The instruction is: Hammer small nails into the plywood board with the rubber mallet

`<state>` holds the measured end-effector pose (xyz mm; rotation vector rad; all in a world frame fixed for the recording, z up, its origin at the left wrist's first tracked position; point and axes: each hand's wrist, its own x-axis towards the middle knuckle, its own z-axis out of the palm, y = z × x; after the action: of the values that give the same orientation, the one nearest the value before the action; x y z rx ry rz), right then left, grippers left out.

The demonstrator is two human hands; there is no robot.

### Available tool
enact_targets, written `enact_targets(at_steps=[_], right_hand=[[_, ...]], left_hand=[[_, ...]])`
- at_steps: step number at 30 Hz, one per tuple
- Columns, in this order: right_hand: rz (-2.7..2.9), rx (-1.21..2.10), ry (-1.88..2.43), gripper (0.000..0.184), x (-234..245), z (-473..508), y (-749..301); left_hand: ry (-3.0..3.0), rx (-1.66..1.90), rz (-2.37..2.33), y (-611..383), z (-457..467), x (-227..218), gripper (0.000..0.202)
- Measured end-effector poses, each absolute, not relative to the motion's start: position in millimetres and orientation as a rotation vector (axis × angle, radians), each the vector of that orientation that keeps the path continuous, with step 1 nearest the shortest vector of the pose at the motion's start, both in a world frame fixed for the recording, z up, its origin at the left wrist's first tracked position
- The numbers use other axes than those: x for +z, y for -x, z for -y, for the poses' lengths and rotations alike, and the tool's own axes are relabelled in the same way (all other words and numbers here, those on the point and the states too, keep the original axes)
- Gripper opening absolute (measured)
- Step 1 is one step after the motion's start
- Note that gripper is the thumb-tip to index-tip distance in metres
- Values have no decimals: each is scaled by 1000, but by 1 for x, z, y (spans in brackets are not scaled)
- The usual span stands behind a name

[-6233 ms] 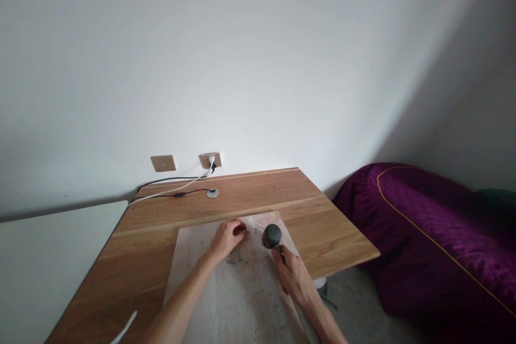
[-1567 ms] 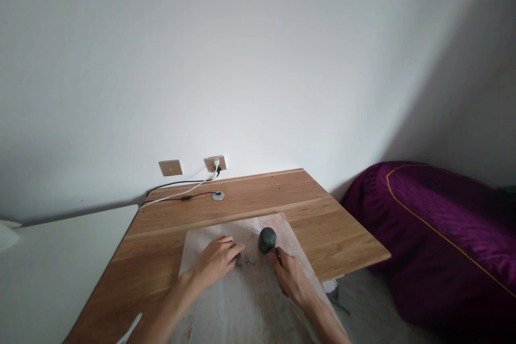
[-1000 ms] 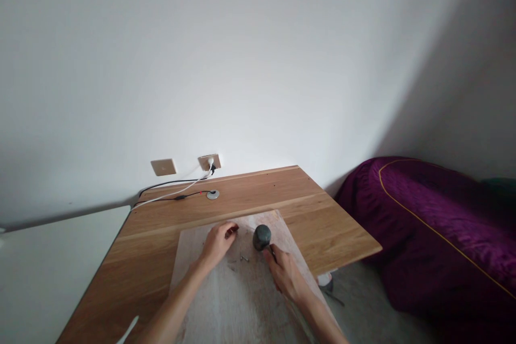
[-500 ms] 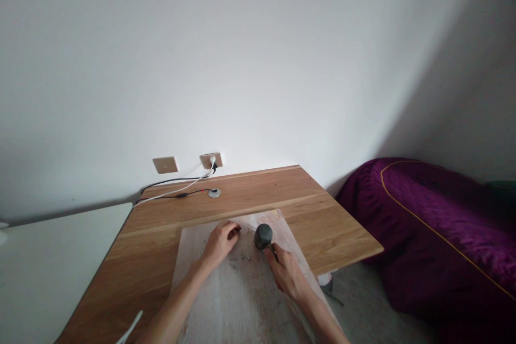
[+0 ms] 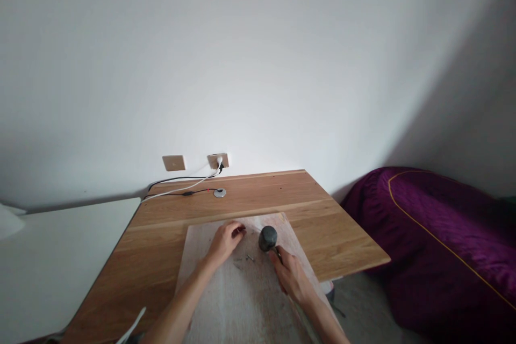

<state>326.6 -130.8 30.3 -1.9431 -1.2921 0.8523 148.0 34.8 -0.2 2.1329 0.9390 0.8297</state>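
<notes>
My right hand (image 5: pixel 291 273) is closed round the handle of a mallet (image 5: pixel 268 238) with a dark, rounded head. The head is up over the right half of a pale, worn wooden board (image 5: pixel 217 301). My left hand (image 5: pixel 228 241) is over the board's far left part, thumb and fingertips pinched together. Whatever is between those fingertips is too small to make out. Between the hands, a few small metal nails (image 5: pixel 250 257) lie on the board, nearer to me than the mallet head.
The board rests on a wooden table (image 5: pixel 342 236) against a wall. Cables run from a wall socket (image 5: pixel 218 160) past a round grommet (image 5: pixel 220 193). A white surface (image 5: pixel 72 258) adjoins on the left, and a purple-covered piece of furniture (image 5: pixel 423 236) stands right. A white cable end (image 5: pixel 135 322) is near.
The whole view has shifted slightly, so the scene sits a little further right. Both hands keep nearly the same pose; the mallet stays raised beside the left hand.
</notes>
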Motion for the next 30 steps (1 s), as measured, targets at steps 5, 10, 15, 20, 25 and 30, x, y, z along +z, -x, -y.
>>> enact_targets(at_steps=[5,10,15,20,25,30], right_hand=[[1308,851,1916,33,28,130,-327],[1327,869,1920,34,22,128,-328],[1275,910,1886,34,27,120,-325],[1293,897,1799,35,46,94,-313],[1360,920,1801,31,45,69,-300],[1352,903,1819,29,37,66,-299]], left_hand=[[-2120,855,-963,-149,-34,-2,8],[-2170,844,-1009,-149,-35,-6,4],[-2169,844,-974,-148,-35,-6,6],[-2176,839,-913,-146,-32,-2,17],[-2227,858,-936,-146,-30,-4,31],[-2209,889,-953,-147,-29,-7,28]])
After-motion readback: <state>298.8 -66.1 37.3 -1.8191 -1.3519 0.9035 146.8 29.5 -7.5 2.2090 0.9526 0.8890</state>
